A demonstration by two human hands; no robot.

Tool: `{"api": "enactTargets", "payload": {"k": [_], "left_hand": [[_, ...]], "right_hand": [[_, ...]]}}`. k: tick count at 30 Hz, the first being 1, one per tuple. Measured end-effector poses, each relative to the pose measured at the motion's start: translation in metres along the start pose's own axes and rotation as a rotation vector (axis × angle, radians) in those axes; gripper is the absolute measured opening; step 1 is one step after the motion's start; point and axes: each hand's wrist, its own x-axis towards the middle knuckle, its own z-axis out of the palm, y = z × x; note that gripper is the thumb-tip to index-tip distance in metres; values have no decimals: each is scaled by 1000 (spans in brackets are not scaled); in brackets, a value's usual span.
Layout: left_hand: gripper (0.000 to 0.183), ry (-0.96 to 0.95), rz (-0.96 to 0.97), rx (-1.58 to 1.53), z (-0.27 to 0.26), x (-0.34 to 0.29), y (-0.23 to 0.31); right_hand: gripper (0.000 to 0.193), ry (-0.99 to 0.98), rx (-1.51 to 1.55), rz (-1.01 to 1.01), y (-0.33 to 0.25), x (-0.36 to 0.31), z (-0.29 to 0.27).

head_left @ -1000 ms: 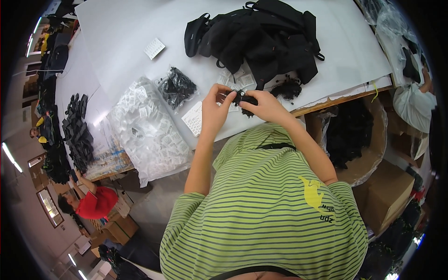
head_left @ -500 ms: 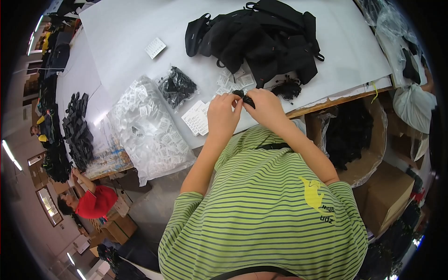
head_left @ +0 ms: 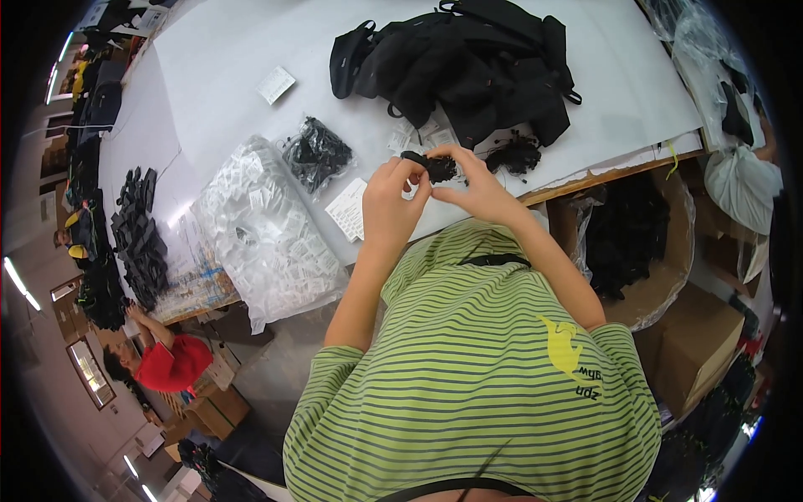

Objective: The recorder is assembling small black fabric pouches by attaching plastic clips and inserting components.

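My left hand [head_left: 391,201] is closed at the near table edge, pinching a small black fabric piece [head_left: 412,156] whose exact kind I cannot make out. Close beside it, my right hand [head_left: 483,191] has its index finger and thumb spread apart. The index fingertip reaches to the black piece, and the thumb tip comes near the left fingers. Between the hands shows a dark tangled clump [head_left: 442,170], probably thin cords. A second clump of black cords [head_left: 514,156] lies right of it. Small clear packets with white labels [head_left: 408,136] lie just beyond the hands, partly covered.
Black fabric bags [head_left: 468,71] are heaped on the white-covered table [head_left: 217,50]. Leftward lie a large clear bag of white tags [head_left: 266,234], a bag of black parts [head_left: 316,155] and printed cards [head_left: 347,211]. An open lined carton [head_left: 669,284] stands right. A person in red [head_left: 171,361] works far left.
My hands have parted slightly; the right index finger and thumb have spread. The black piece now sits at the left fingertips, and the dark clump between the hands has come into view.
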Motion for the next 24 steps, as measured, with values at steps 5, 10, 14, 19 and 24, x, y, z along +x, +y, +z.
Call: {"api": "enactTargets", "payload": {"k": [5, 10, 14, 19, 24], "left_hand": [[9, -25, 187, 16, -2, -2, -4], [10, -93, 29, -127, -8, -2, -4], [9, -97, -8, -155, -4, -7, -10], [10, 172, -94, -224, 7, -16, -20], [9, 223, -277, -255, 13, -12, -40]], "right_hand": [[48, -110, 514, 207, -1, 7, -4], [47, -218, 522, 305, 2, 8, -7], [34, -363, 662, 446, 15, 10, -4], [28, -436, 540, 480, 8, 11, -3], [28, -299, 254, 289, -8, 7, 1]]}}
